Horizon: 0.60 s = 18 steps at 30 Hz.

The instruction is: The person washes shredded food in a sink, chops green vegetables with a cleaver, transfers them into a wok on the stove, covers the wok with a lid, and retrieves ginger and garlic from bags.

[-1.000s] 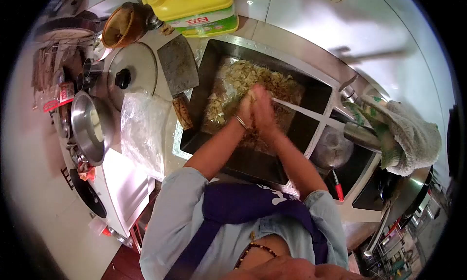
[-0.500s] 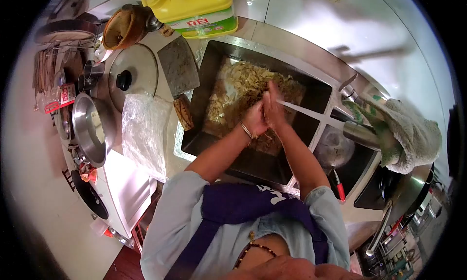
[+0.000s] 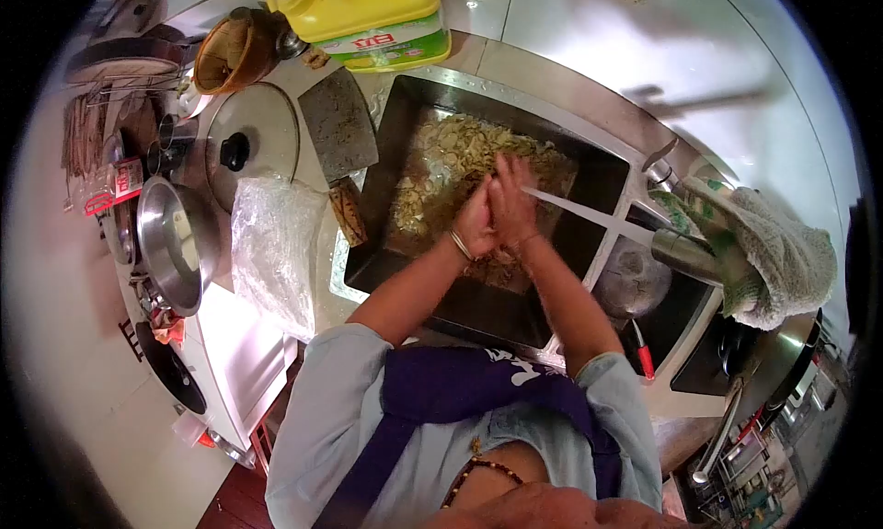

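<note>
My left hand (image 3: 474, 222) and my right hand (image 3: 513, 202) are pressed palm to palm over the sink (image 3: 441, 294). The right hand's fingers are stretched out straight. My left hand also lies flat, its fingertips partly hidden by the right; whether anything is between the palms cannot be seen. Pale yellow-brown shreds or thin slices (image 3: 446, 147) lie spread over the wet bottom of the sink below the hands. Beside the right hand ends a pale, tapering strip (image 3: 570, 205), a tap spout or its water, I cannot tell which.
Left of the sink lie a cleaver (image 3: 338, 129), a glass lid (image 3: 267, 129), a clear plastic bag (image 3: 271, 253) and a steel bowl (image 3: 166, 244). A yellow detergent jug (image 3: 377, 23) stands behind. To the right are a second basin with a round metal vessel (image 3: 633, 279), and a towel (image 3: 782, 253).
The hands have slid against each other: the right hand has drawn back slightly towards me, while the left has moved little. Things around the sink stay in place.
</note>
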Each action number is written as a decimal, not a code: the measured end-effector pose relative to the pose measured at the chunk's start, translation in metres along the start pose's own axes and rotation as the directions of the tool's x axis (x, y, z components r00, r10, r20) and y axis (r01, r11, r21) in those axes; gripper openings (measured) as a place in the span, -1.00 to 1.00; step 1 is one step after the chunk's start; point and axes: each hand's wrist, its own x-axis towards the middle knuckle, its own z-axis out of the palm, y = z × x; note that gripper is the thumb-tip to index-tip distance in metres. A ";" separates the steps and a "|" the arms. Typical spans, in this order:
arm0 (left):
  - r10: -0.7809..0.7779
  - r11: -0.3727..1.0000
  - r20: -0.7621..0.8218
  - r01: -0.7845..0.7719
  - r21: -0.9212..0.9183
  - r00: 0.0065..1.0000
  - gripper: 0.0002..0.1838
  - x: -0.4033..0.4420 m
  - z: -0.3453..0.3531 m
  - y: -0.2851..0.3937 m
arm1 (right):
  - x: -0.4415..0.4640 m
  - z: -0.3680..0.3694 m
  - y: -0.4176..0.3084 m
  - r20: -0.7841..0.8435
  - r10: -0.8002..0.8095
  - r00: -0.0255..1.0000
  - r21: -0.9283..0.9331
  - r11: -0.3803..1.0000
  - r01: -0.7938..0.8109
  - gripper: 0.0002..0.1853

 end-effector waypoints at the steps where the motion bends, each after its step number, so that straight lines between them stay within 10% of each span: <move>1: -0.045 0.997 0.030 0.047 -0.059 0.999 -0.41 -0.002 -0.001 -0.001 | 0.004 -0.002 0.004 0.064 -0.005 0.998 -0.053 0.999 0.009 -0.53; 4: -0.140 0.974 0.204 0.172 -0.148 0.969 -0.52 0.006 -0.016 -0.010 | 0.022 0.004 0.026 0.137 0.009 0.990 -0.405 0.913 0.048 -0.49; 7: -0.189 0.937 -0.052 0.196 0.288 0.981 -0.64 -0.002 -0.016 0.000 | 0.022 0.004 0.056 0.429 0.362 0.828 0.393 0.750 -0.532 -0.53; 10: -0.077 0.877 -0.048 0.090 0.471 0.996 -0.74 -0.005 -0.016 0.013 | 0.005 0.019 0.081 0.475 0.237 0.848 0.713 0.461 -0.528 -0.61; 13: 0.015 0.879 -0.147 0.057 0.474 0.989 -0.80 -0.001 -0.021 0.024 | -0.010 -0.015 0.040 0.373 0.125 0.919 0.637 0.686 -0.352 -0.65; 14: 0.048 0.841 -0.190 0.063 0.537 0.981 -0.78 -0.001 -0.021 0.024 | -0.018 -0.007 0.040 0.422 0.189 0.887 0.725 0.517 -0.455 -0.68; 18: 0.101 0.797 -0.306 0.107 0.594 0.947 -0.74 -0.004 -0.004 0.018 | -0.016 -0.037 -0.003 0.303 0.164 0.939 0.670 0.664 -0.333 -0.70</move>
